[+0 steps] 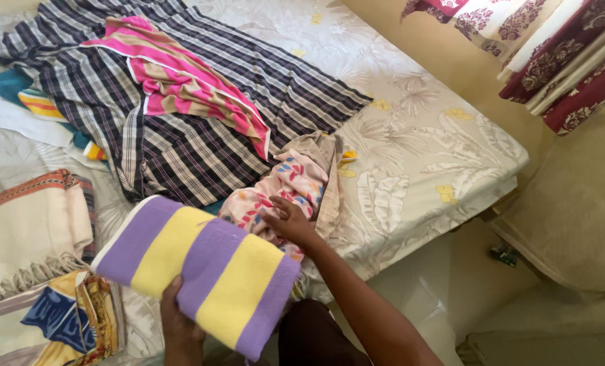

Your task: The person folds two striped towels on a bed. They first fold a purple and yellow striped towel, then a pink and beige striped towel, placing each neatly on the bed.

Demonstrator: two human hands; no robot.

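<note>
a folded towel in purple and yellow stripes is held at the lower centre of the frame, its lower edge gripped by the left hand, whose fingers are wrapped up around the fold from beneath. the right hand is laid on a crumpled pink cloth with a leaf print just right of the towel, the fingers curled into its folds; whether the cloth is actually pinched cannot be told. both pieces rest at the near edge of a bed covered by a pale floral sheet.

the towel is judged thick, soft and fairly light; being folded, it is likely to sag or fall open if taken by one corner, so it is best supported under the fold along its long edge. the pink cloth is judged thin, limp and very light, and can be gathered anywhere in a bunch.

a dark checked cloth is spread across the upper left, with a pink striped towel on it, and a cream folded cloth with a fringe lies at the left edge.
</note>
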